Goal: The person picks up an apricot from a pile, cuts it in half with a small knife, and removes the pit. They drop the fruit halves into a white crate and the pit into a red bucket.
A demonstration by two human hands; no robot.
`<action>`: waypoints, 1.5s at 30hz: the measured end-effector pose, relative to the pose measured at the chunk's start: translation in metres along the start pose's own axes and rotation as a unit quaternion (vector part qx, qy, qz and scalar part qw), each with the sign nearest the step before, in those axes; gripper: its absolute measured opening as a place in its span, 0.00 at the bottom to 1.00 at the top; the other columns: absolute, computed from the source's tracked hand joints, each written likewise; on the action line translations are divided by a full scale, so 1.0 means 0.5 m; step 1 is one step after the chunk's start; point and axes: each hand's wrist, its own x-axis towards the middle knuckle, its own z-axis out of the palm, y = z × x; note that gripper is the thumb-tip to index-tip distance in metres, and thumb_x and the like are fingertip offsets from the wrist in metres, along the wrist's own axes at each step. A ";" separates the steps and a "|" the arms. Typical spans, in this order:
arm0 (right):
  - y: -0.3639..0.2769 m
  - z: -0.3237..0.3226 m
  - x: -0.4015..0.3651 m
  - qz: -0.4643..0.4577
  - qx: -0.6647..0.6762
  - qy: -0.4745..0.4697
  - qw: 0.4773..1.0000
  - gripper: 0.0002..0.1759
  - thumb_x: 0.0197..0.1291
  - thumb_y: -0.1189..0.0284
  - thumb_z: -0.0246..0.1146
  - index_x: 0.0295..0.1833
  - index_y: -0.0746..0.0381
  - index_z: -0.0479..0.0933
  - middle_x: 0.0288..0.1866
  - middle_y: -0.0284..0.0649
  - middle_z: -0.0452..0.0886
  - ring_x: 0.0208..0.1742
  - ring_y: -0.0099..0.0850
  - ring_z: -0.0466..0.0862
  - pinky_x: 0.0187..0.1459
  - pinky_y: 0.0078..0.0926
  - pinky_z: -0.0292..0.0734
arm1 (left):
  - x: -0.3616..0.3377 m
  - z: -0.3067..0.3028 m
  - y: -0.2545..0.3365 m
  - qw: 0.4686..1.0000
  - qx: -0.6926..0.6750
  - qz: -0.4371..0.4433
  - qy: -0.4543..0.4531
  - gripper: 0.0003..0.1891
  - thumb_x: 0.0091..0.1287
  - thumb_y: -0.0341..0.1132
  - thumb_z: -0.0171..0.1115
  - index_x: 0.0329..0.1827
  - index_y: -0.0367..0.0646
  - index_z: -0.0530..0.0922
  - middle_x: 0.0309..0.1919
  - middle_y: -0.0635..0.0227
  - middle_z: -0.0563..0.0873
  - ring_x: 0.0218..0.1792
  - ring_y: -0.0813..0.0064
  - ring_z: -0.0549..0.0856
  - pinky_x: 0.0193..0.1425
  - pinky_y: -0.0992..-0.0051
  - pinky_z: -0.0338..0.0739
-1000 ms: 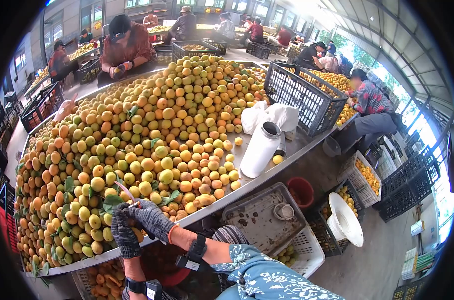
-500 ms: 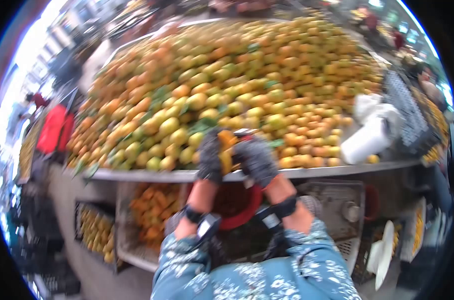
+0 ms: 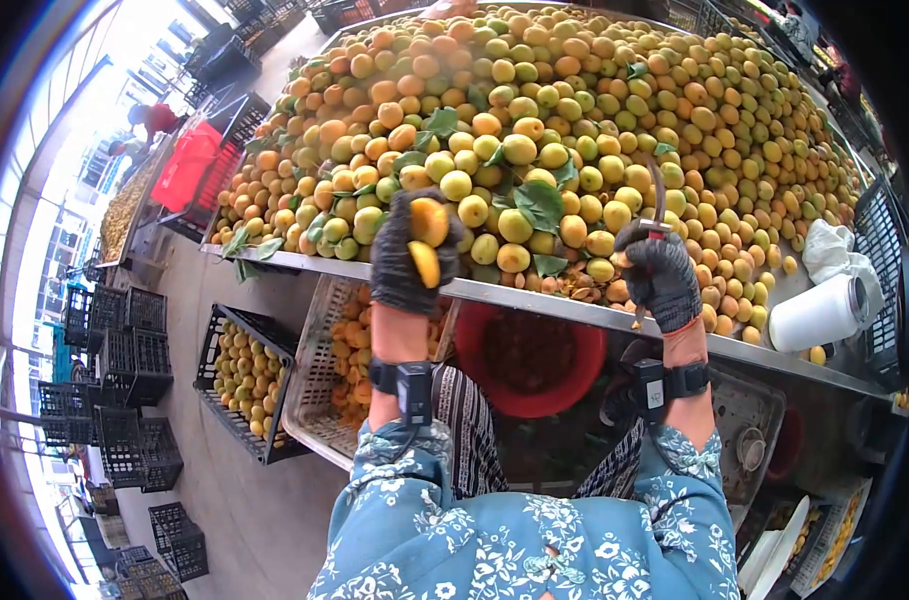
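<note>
My left hand (image 3: 415,250), in a dark glove, is closed round orange fruit halves (image 3: 430,222) at the near edge of a big heap of yellow-green and orange fruit (image 3: 535,150). To the right, my right hand (image 3: 659,272), also gloved, grips a knife (image 3: 659,195) with a thin curved blade pointing up. Something small and light shows by its thumb. The hands are well apart. Below them, a red tub (image 3: 581,375) holds dark brown pieces, and a light crate (image 3: 310,385) beside it holds cut orange fruit.
A metal rim (image 3: 550,307) edges the heap. White container (image 3: 820,314) and plastic bag (image 3: 828,252) are at the right. A black crate (image 3: 215,385) of whole fruit stands lower left; stacked black crates (image 3: 125,445) are farther left.
My hands have separated from their close position near the middle, the left moving left and the right moving right. The view has shifted and is sharper.
</note>
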 end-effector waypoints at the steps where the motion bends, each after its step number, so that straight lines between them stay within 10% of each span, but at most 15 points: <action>1: -0.013 0.022 -0.009 0.016 -0.032 -0.010 0.999 0.08 0.45 0.72 0.62 0.30 0.66 0.79 0.18 0.29 0.73 0.15 0.17 0.70 0.17 0.12 0.62 | -0.010 0.012 -0.010 0.941 0.237 0.181 0.159 0.18 0.70 0.49 0.58 0.47 0.42 0.77 0.34 0.66 0.81 0.28 0.73 0.79 0.26 0.77 0.77; 5: 0.004 0.064 -0.034 0.059 -0.108 -0.102 0.987 0.07 0.40 0.72 0.65 0.24 0.66 0.79 0.20 0.32 0.78 0.20 0.17 0.73 0.24 0.18 0.69 | -0.156 -0.009 0.055 0.931 0.135 0.065 0.333 0.16 0.70 0.53 0.56 0.40 0.51 0.78 0.24 0.67 0.82 0.15 0.78 0.76 0.14 0.84 0.66; 9: 0.085 0.071 -0.017 -0.105 -0.398 -0.252 0.876 0.07 0.46 0.72 0.65 0.26 0.66 0.80 0.22 0.30 0.78 0.28 0.19 0.77 0.32 0.24 0.75 | -0.276 -0.128 0.073 0.897 0.109 0.031 0.428 0.16 0.68 0.54 0.58 0.36 0.51 0.78 0.22 0.66 0.82 0.14 0.75 0.76 0.14 0.81 0.67; 12: 0.064 0.099 -0.038 0.077 -0.354 -0.260 0.895 0.07 0.46 0.74 0.67 0.33 0.63 0.83 0.26 0.29 0.80 0.33 0.20 0.80 0.33 0.22 0.75 | -0.335 -0.264 0.068 0.814 0.190 0.048 0.547 0.16 0.68 0.51 0.60 0.44 0.47 0.81 0.33 0.61 0.86 0.27 0.71 0.84 0.28 0.75 0.79; 13: 0.073 0.096 -0.035 0.049 -0.284 -0.209 0.934 0.08 0.47 0.73 0.68 0.35 0.63 0.83 0.27 0.28 0.81 0.32 0.21 0.80 0.34 0.22 0.76 | -0.340 -0.271 0.066 0.815 0.190 0.052 0.544 0.16 0.68 0.51 0.60 0.44 0.47 0.81 0.33 0.61 0.86 0.27 0.71 0.84 0.28 0.75 0.79; 15: 0.071 0.083 -0.030 -0.010 -0.241 -0.104 0.965 0.09 0.49 0.72 0.68 0.37 0.62 0.83 0.26 0.28 0.80 0.27 0.19 0.77 0.30 0.18 0.74 | -0.338 -0.286 0.064 0.643 0.599 -0.002 0.477 0.16 0.67 0.40 0.63 0.53 0.39 0.80 0.44 0.63 0.85 0.44 0.72 0.83 0.51 0.78 0.76; 17: 0.057 0.078 -0.029 0.026 -0.115 -0.015 0.993 0.08 0.52 0.69 0.68 0.36 0.60 0.82 0.20 0.27 0.76 0.17 0.15 0.71 0.18 0.13 0.64 | -0.315 -0.359 0.078 0.695 0.539 0.136 0.456 0.14 0.65 0.35 0.65 0.51 0.39 0.80 0.43 0.65 0.85 0.42 0.74 0.83 0.45 0.78 0.79; 20: 0.057 0.069 -0.023 0.020 -0.037 0.063 0.997 0.08 0.55 0.67 0.68 0.34 0.60 0.79 0.18 0.25 0.72 0.13 0.15 0.68 0.14 0.13 0.59 | -0.190 -0.159 0.115 0.763 0.391 0.131 0.498 0.12 0.63 0.33 0.67 0.49 0.39 0.81 0.38 0.67 0.85 0.36 0.77 0.84 0.35 0.78 0.80; 24: 0.097 0.052 -0.007 -0.001 -0.023 0.081 0.996 0.08 0.55 0.70 0.65 0.38 0.63 0.81 0.18 0.29 0.75 0.11 0.17 0.69 0.12 0.15 0.61 | -0.019 -0.088 0.157 0.789 0.401 0.182 0.428 0.09 0.62 0.34 0.68 0.43 0.40 0.84 0.30 0.71 0.84 0.29 0.82 0.80 0.27 0.83 0.74; 30: 0.058 0.095 -0.047 0.031 -0.198 0.096 0.975 0.05 0.50 0.74 0.70 0.32 0.62 0.81 0.20 0.32 0.77 0.20 0.21 0.75 0.21 0.21 0.68 | 0.204 -0.147 0.240 0.712 0.581 0.187 0.346 0.12 0.59 0.34 0.68 0.43 0.37 0.84 0.38 0.67 0.86 0.36 0.79 0.82 0.42 0.78 0.77; 32: 0.056 0.074 -0.069 0.051 -0.214 0.085 0.972 0.09 0.44 0.77 0.72 0.34 0.64 0.82 0.24 0.34 0.82 0.29 0.24 0.81 0.34 0.24 0.77 | 0.269 -0.137 0.260 0.660 0.658 0.177 0.316 0.18 0.56 0.38 0.70 0.48 0.39 0.82 0.40 0.64 0.87 0.38 0.74 0.84 0.45 0.74 0.78; 45: 0.039 0.041 -0.036 0.068 -0.187 0.029 0.980 0.13 0.42 0.74 0.76 0.37 0.62 0.83 0.31 0.34 0.86 0.34 0.23 0.84 0.38 0.24 0.79 | 0.614 -0.132 0.231 0.382 0.878 -0.016 0.287 0.39 0.49 0.34 0.70 0.69 0.62 0.66 0.65 0.55 0.69 0.63 0.51 0.75 0.66 0.61 0.72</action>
